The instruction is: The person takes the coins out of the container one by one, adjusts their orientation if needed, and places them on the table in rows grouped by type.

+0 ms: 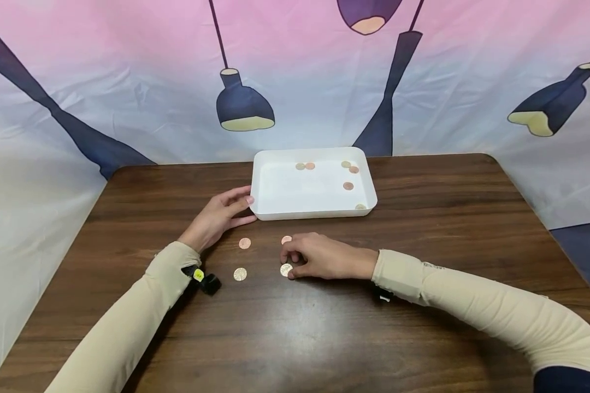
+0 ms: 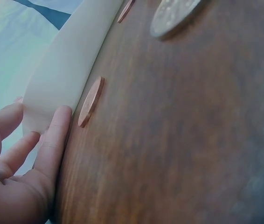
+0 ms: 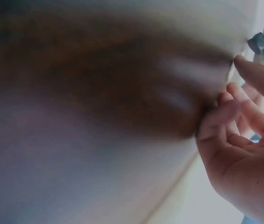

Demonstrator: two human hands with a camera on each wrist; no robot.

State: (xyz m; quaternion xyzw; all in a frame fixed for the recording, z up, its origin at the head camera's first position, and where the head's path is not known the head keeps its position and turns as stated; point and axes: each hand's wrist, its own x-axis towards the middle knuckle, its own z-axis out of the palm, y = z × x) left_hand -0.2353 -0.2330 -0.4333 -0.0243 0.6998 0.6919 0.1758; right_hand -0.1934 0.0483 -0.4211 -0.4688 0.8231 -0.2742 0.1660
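My left hand (image 1: pixel 219 215) rests at the front left corner of a white tray (image 1: pixel 275 215), its fairly straight fingers (image 2: pixel 52 142) against the tray's outer wall. Over the table in front of the tray, my right hand (image 1: pixel 324 256) has bent fingers, with fingertip and thumb at opposite edges of a gold-coloured coin (image 1: pixel 285 270). That coin is hidden in the right wrist view. A copper coin (image 1: pixel 286 239) peeks out behind the right hand's knuckles. Between the hands lie another copper coin (image 1: pixel 245 243) and, nearer me, a second gold-coloured coin (image 1: pixel 240 274).
Inside the tray several copper and gold-coloured coins lie flat, such as a copper one (image 1: pixel 348 186) toward the right. The brown wooden table (image 1: pixel 255 338) ends just behind the tray at a hanging cloth (image 1: pixel 314 98) printed with lamps.
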